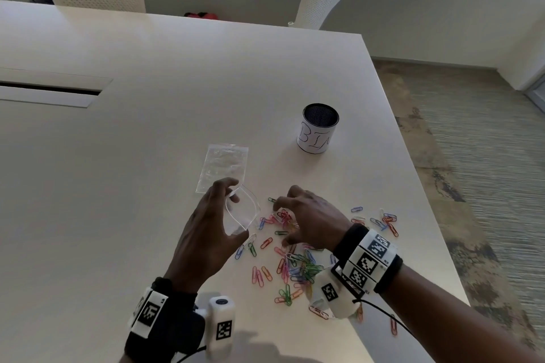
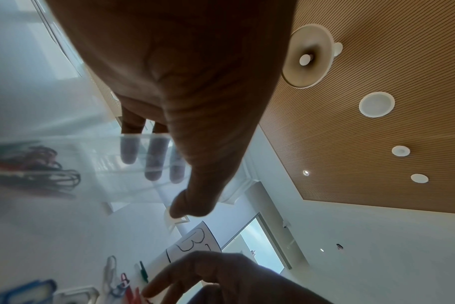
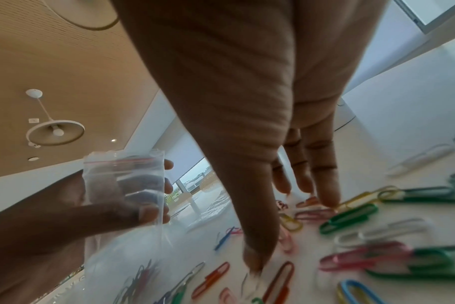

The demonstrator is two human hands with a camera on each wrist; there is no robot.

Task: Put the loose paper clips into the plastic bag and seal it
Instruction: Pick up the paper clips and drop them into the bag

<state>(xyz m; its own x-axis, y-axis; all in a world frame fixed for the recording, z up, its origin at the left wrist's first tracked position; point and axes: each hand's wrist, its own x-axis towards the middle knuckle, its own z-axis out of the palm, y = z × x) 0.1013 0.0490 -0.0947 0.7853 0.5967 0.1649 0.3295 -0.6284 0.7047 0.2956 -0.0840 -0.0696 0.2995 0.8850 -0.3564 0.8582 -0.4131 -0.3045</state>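
The black mesh cylindrical cup (image 1: 321, 127) carries a white paper wrap with hand-drawn outlined letters: "B", "I" and the start of a third letter. In the left wrist view only "B" (image 2: 194, 240) reads clearly.

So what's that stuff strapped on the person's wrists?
Each wrist wears a black band carrying white blocks printed with black-and-white square codes. A small white camera box sits under the left wrist, and thin black cables trail off. No sleeves show.
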